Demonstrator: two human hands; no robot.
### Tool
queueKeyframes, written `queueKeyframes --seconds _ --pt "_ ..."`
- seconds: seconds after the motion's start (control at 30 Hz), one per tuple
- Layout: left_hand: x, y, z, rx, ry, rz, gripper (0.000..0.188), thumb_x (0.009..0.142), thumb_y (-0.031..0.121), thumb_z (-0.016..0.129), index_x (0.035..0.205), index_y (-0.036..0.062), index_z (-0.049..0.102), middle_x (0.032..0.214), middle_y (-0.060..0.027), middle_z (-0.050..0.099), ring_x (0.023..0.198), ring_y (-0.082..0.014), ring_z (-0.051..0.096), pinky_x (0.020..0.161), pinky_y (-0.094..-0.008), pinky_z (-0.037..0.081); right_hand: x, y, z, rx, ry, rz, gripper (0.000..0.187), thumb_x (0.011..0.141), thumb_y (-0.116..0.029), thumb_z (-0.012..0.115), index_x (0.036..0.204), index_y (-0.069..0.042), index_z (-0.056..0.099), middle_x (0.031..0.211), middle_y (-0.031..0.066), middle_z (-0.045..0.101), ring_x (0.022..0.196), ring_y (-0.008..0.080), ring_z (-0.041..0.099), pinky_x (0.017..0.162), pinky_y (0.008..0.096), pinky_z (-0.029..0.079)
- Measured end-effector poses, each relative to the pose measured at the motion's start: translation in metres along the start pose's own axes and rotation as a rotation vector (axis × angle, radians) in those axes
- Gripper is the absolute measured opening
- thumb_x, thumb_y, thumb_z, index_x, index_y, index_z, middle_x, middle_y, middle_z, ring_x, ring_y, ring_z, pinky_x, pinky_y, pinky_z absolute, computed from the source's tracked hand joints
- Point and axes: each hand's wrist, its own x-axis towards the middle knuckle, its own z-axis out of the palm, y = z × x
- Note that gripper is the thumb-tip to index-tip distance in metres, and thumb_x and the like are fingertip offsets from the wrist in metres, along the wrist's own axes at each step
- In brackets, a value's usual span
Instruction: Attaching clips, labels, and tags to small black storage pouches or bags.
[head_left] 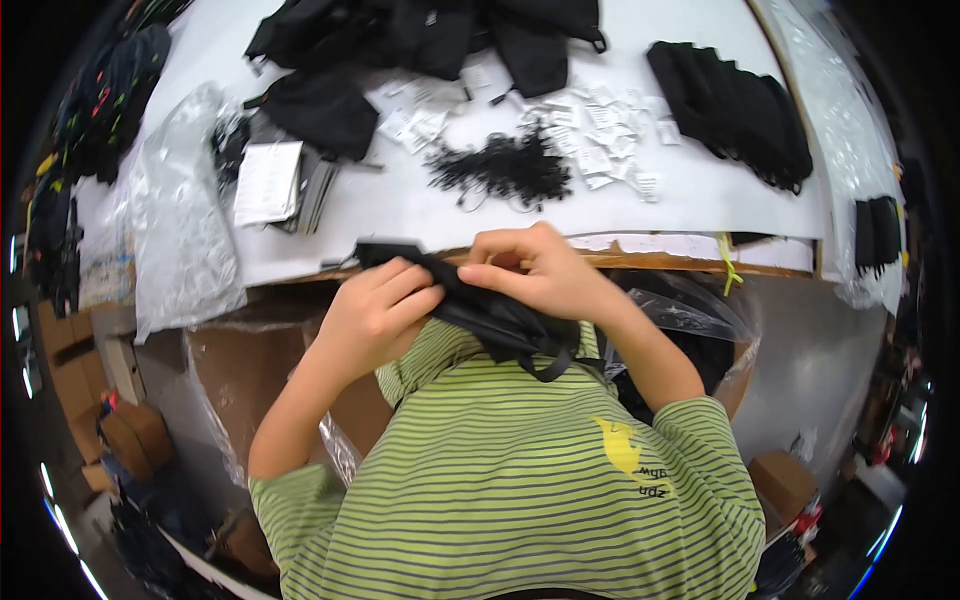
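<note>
Between my two hands, just off the table's front edge, is a black fabric pouch with a loop of strap hanging at its lower right. My left hand has its fingers closed on the pouch's left end. My right hand pinches the upper edge near the middle with thumb and fingers. Beyond them on the white table lies a tangled heap of thin black cords. White printed labels are scattered around the heap. What the fingertips press on is partly hidden.
Black bags are piled at the back, and a row of folded black pouches lies at right. On the left are a stack of cards and clear plastic wrapping. A plastic-lined cardboard box stands below the table edge.
</note>
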Motion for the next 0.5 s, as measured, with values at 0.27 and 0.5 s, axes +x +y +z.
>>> queueKeyframes --seconds 0.27,0.5 --pt "-0.04 0.012 -0.022 -0.728 -0.601 -0.642 0.022 0.075 0.013 0.075 0.084 0.0004 0.06 0.076 -0.0088 0.065 0.065 -0.0157 0.059 0.06 -0.0268 0.045 -0.059 0.057 -0.011 -0.332 -0.215 0.001 0.022 0.088 -0.032 0.061 0.089 -0.011 0.069 0.103 -0.0023 0.062 0.113 0.0184 0.046 0.103 0.0399 0.027" --pt "-0.038 0.002 -0.016 -0.86 -0.555 -0.758 0.022 0.079 0.017 0.073 0.088 0.0011 0.061 0.066 -0.0038 0.057 0.062 -0.0073 0.05 0.058 -0.0229 0.042 -0.089 0.041 -0.01 -0.213 -0.131 0.013 0.027 0.078 -0.033 0.073 0.093 -0.011 0.068 0.095 0.0042 0.063 0.097 0.0197 0.055 0.092 0.0325 0.039"
